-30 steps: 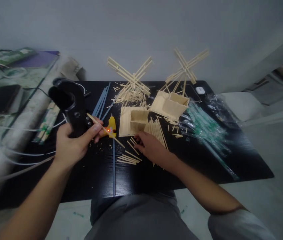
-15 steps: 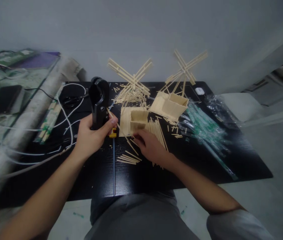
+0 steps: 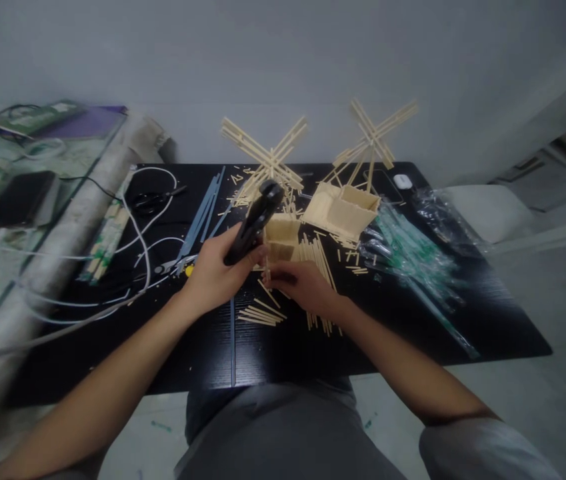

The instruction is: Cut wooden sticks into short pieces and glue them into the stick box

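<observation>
My left hand point(image 3: 217, 270) is closed around a black hand tool point(image 3: 257, 223), whose rounded head tilts up to the right. The tool's exact kind is unclear. My right hand point(image 3: 300, 283) pinches what looks like a thin wooden stick point(image 3: 267, 262) close to my left fingertips; most of it is hidden. Just behind both hands stands a model windmill with crossed stick blades point(image 3: 271, 159) and an open box point(image 3: 283, 230) on its base, partly covered by the tool. Loose wooden sticks point(image 3: 263, 315) lie in front of my hands, and more sticks point(image 3: 315, 257) lie by my right hand.
A second stick windmill point(image 3: 353, 207) stands behind to the right, near clear and green plastic wrapping point(image 3: 413, 253). On the left are white cables point(image 3: 145, 247), bundled sticks point(image 3: 107, 243), blue-grey strips point(image 3: 203, 213) and scissors point(image 3: 167, 267). Small offcuts are scattered over the black table point(image 3: 163, 360).
My left hand has moved right with the black tool, tipping it over in front of the nearer windmill. It now meets my right hand, uncovering the blue-grey strips on the left.
</observation>
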Tool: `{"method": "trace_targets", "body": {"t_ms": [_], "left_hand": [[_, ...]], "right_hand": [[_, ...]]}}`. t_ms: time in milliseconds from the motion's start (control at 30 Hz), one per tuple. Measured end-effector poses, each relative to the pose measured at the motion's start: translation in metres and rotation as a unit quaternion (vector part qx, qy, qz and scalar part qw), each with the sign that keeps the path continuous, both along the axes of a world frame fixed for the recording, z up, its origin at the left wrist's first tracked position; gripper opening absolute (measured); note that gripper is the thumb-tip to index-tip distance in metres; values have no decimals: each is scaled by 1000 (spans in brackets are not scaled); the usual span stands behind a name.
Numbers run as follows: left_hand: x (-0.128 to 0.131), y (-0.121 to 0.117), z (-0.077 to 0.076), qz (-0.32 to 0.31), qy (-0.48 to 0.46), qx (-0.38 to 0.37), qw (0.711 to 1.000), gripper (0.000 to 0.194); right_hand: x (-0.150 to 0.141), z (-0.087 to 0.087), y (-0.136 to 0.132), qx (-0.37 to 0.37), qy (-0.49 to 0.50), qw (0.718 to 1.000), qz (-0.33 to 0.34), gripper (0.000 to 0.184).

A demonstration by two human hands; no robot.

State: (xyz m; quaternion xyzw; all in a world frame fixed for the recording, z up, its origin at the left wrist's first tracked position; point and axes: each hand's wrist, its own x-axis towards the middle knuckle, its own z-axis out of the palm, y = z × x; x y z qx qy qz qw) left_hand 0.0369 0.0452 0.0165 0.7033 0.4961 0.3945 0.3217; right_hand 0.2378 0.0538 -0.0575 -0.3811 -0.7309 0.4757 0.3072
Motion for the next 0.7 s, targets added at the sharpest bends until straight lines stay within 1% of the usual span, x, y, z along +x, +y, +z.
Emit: {"method": "trace_targets", "body": {"t_ms": [133, 367, 500, 600, 667, 700], "left_hand": [[1, -3, -5, 5, 23, -3, 1000, 25], [0, -10, -12, -17, -16, 0, 1000, 23], [4, -12, -10, -8, -13, 1, 1000, 23], [1, -16, -9, -31, -13, -17, 999, 21], [-9, -23, -12, -46, 13, -35, 998, 22], [-17, -28, -15, -37, 42, -35, 998, 24]], "right_hand": [[1, -3, 2, 29, -17, 999, 0, 2], [1, -6, -1, 33, -50, 998, -8, 4], [1, -8, -3, 33, -53, 998, -4, 8], [0, -7, -4, 23, -38, 999, -2, 9], [0, -7, -5, 12, -31, 999, -4, 19], [0, -7, -5, 7, -27, 1000, -5, 27]]}}
